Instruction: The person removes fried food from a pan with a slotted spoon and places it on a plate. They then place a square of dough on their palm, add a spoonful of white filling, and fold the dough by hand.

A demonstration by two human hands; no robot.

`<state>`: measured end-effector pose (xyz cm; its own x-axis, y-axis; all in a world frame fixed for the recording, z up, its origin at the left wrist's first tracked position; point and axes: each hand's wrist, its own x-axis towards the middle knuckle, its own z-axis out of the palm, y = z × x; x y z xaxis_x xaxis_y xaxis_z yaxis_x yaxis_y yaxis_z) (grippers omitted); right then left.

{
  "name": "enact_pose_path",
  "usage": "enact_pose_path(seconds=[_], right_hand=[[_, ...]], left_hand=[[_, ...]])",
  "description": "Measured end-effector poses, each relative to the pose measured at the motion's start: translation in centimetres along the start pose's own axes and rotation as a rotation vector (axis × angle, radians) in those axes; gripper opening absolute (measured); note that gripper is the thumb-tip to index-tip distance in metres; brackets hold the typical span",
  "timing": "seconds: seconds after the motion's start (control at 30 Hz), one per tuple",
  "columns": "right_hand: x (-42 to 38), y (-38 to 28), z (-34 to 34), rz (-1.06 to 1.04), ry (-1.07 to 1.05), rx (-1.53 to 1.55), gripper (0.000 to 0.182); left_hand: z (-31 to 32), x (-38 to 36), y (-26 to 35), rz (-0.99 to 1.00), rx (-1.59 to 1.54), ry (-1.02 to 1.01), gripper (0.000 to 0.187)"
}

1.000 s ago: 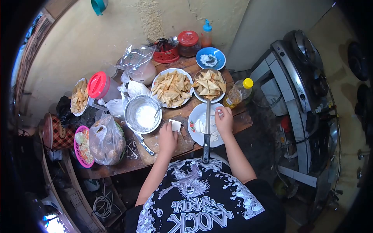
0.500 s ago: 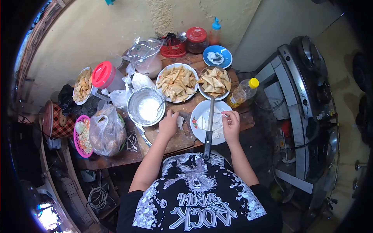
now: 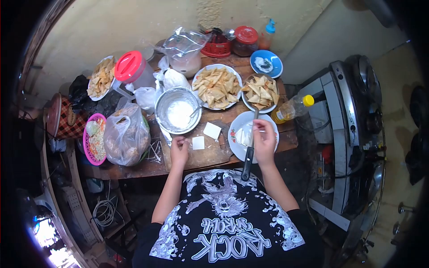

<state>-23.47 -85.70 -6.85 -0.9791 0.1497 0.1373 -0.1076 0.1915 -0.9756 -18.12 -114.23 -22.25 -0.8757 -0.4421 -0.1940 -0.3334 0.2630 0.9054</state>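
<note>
Curling left fingers (image 3: 184, 141) by two unfolded squares (image 3: 212, 131), right fingers (image 3: 267, 127) over three-o'clock plate (image 3: 240, 153), grasps unclear, with folded pieces (image 3: 217, 88) heaped at twelve.

The bottle (image 3: 292, 109) has a yellow cap; the basket (image 3: 86, 143) is bright pink.

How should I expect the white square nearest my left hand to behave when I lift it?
The white square looks thin, so it will probably be floppy and light. It lies flat on the board, so getting the fingers under an edge may be fiddly. Its broad face and thin edges suggest it would slide rather than roll if pushed.
</note>
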Motion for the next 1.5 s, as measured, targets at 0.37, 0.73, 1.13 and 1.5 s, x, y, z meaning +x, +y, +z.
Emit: enact_pose_path(seconds=[0.37, 0.73, 1.13, 1.5], right_hand=[[3.8, 6.4, 17.8, -0.087, -0.107, -0.549, 0.026], [2.6, 3.7, 20.6, -0.016, -0.341, -0.207, 0.013], [0.5, 0.4, 18.1, -0.384, -0.249, -0.252, 0.015], [-0.3, 4.6, 18.4, -0.324, -0.336, -0.197, 0.017]], left_hand=[[-2.8, 4.5, 7.1, -0.457, -0.413, -0.238, 0.052], [-2.5, 4.5, 7.6, -0.46, -0.707, -0.203, 0.061], [-2.1, 4.8, 7.4, -0.435, -0.726, -0.228, 0.063], [-2.1, 4.5, 6.9, -0.403, -0.655, -0.24, 0.063]])
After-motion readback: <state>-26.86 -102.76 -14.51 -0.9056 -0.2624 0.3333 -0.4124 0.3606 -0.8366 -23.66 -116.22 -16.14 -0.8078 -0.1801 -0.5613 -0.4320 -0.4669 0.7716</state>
